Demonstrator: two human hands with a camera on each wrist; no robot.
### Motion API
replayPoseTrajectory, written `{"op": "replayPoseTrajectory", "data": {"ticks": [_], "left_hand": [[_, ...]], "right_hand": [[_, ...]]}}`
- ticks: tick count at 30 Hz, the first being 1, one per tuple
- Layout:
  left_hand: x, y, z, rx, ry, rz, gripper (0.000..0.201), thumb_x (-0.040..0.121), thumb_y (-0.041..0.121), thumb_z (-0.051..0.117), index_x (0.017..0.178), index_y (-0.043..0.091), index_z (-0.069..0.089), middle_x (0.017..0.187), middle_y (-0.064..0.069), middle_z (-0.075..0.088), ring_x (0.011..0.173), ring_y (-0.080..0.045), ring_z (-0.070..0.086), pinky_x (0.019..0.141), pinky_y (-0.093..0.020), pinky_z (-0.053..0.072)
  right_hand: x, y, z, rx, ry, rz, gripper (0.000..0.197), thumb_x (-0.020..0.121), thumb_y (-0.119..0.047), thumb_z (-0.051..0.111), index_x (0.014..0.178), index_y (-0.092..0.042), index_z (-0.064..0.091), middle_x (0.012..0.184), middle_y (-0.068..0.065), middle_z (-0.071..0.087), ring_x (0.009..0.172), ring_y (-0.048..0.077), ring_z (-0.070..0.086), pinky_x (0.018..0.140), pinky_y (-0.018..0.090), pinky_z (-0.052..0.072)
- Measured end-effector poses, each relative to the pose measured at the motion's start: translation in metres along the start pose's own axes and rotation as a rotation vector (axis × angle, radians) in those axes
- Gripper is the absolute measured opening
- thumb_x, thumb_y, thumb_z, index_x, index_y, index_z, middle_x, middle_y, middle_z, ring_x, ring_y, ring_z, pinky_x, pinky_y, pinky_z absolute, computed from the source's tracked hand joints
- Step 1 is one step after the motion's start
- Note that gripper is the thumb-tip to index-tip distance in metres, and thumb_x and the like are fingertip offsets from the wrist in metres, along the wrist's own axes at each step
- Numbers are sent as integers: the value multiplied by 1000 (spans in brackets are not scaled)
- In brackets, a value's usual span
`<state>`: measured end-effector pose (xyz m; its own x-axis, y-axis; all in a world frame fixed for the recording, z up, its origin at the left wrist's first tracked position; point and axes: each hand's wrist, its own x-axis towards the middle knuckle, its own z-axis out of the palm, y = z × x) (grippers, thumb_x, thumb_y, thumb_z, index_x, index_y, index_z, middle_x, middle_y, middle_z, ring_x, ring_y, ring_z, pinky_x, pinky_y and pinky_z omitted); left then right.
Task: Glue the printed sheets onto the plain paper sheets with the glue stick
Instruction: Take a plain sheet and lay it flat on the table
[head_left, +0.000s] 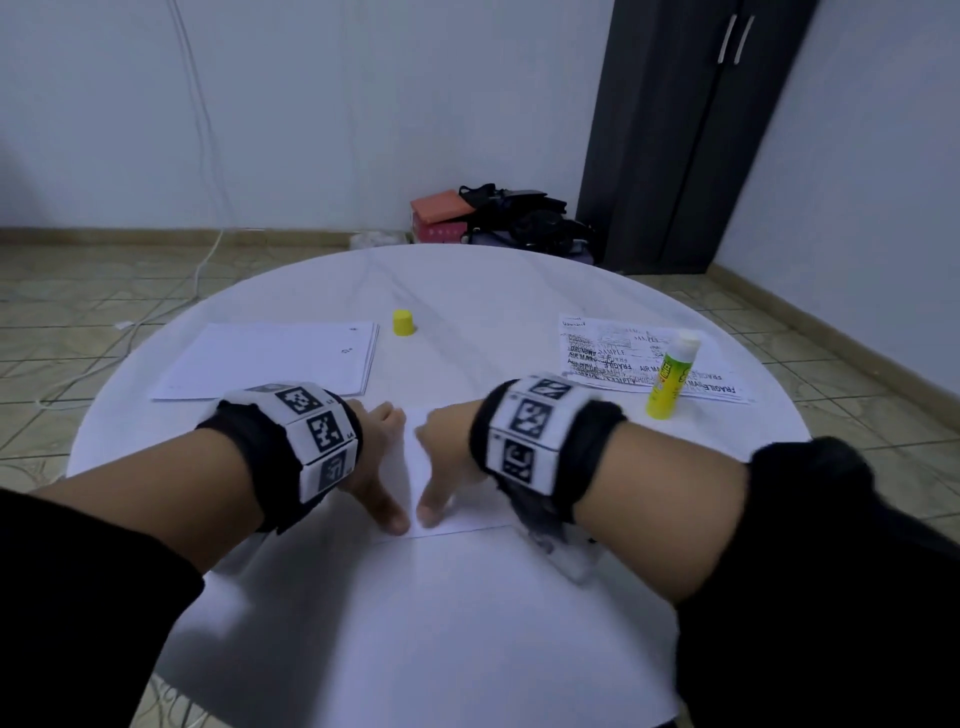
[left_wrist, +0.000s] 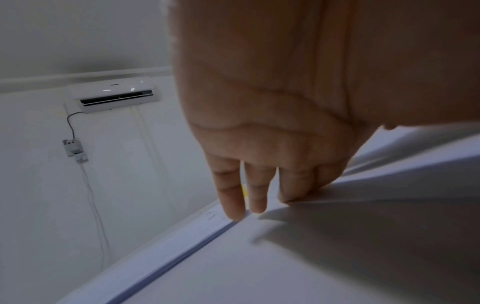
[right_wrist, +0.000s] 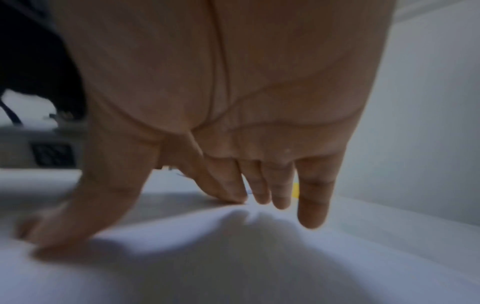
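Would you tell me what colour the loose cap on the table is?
Yellow; the cap shows best in the head view.

Two hands (head_left: 376, 457) (head_left: 447, 462), one glue stick (head_left: 670, 376), one yellow cap (head_left: 403, 322), two paper stacks (head_left: 270, 358) (head_left: 623, 353).

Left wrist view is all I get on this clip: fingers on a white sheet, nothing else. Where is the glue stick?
Observer: The glue stick stands upright and uncapped on the printed sheets, on the table's right side.
Operator: And its cap?
Observer: The yellow cap sits alone on the table, beside the stack of plain sheets.
Operator: What is the right hand doing?
Observer: The right hand presses straight fingers on the same white sheet as the left hand, thumbs nearly meeting at its near edge.
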<state>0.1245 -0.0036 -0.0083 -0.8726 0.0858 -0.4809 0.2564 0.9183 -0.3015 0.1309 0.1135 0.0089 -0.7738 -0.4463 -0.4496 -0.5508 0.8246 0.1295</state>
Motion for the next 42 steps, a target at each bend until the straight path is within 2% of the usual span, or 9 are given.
{"op": "replayPoseTrajectory", "data": {"ticks": [5, 10, 16, 22, 26, 31, 35, 38, 42], "left_hand": [[-9, 2, -5, 4, -11, -29, 121, 66, 74, 65, 152, 18, 1, 154, 1, 19, 141, -26, 22, 112, -42, 24], [-7, 1, -7, 26, -56, -5, 123, 66, 76, 63, 152, 19, -3, 157, 6, 10, 145, -22, 12, 116, -44, 19], [-7, 2, -8, 36, -63, 9, 121, 67, 75, 62, 152, 18, -3, 157, 7, 9, 145, -22, 10, 116, -43, 18], [0, -3, -1, 43, -22, 34, 123, 62, 81, 59, 151, 20, 0, 157, 13, 8, 145, -20, 9, 116, -46, 15], [1, -3, 0, 44, -4, 39, 124, 62, 80, 60, 151, 19, 0, 157, 12, 10, 146, -20, 8, 117, -46, 15], [5, -8, 7, -37, 60, 80, 108, 54, 78, 68, 143, 33, 27, 146, 11, 32, 140, -20, 22, 114, -46, 23], [-2, -6, 5, -31, 72, 81, 111, 59, 76, 67, 146, 25, 21, 149, 10, 26, 142, -22, 19, 114, -46, 22], [-8, -4, 2, -23, 71, 57, 110, 64, 75, 64, 146, 20, 17, 150, 8, 24, 142, -21, 18, 114, -43, 21], [-8, -5, 0, -33, 46, 50, 110, 64, 76, 63, 147, 22, 15, 149, 8, 25, 142, -21, 17, 113, -43, 21]], "right_hand": [[14, 18, 4, 65, -66, 12, 102, 68, -57, 75, 147, -15, 26, 152, 5, 31, 134, 26, 37, 110, 36, 31], [-16, 78, 25, 126, -146, 131, 114, 74, -48, 73, 152, -17, -4, 159, -4, -8, 146, 17, 7, 116, 32, 10], [-35, 131, 50, 216, -199, 253, 120, 68, -48, 78, 151, -28, -7, 156, -18, -13, 146, 12, 2, 117, 34, 9], [-41, 101, 36, 40, -173, 174, 99, 75, -35, 76, 150, -13, 16, 156, 3, 16, 141, 23, 25, 111, 36, 28], [-16, 37, 28, -39, -30, 12, 65, 82, -47, 65, 130, -8, 49, 131, 8, 53, 119, 25, 52, 80, 24, 37], [10, -15, -2, 67, 171, -122, 52, 86, -32, 67, 131, -13, 49, 115, -6, 50, 111, 11, 48, 76, 11, 33], [12, 3, 1, 16, 54, -81, 43, 69, -44, 79, 94, -19, 54, 87, -3, 61, 85, 18, 59, 70, 21, 40], [-2, 34, 17, 11, -29, 28, 94, 70, -47, 78, 143, -9, 33, 145, 9, 40, 130, 26, 43, 102, 30, 37], [-39, 86, 32, 43, -154, 185, 109, 76, -43, 74, 152, -13, 2, 160, 0, -1, 145, 18, 12, 114, 30, 14]]}}
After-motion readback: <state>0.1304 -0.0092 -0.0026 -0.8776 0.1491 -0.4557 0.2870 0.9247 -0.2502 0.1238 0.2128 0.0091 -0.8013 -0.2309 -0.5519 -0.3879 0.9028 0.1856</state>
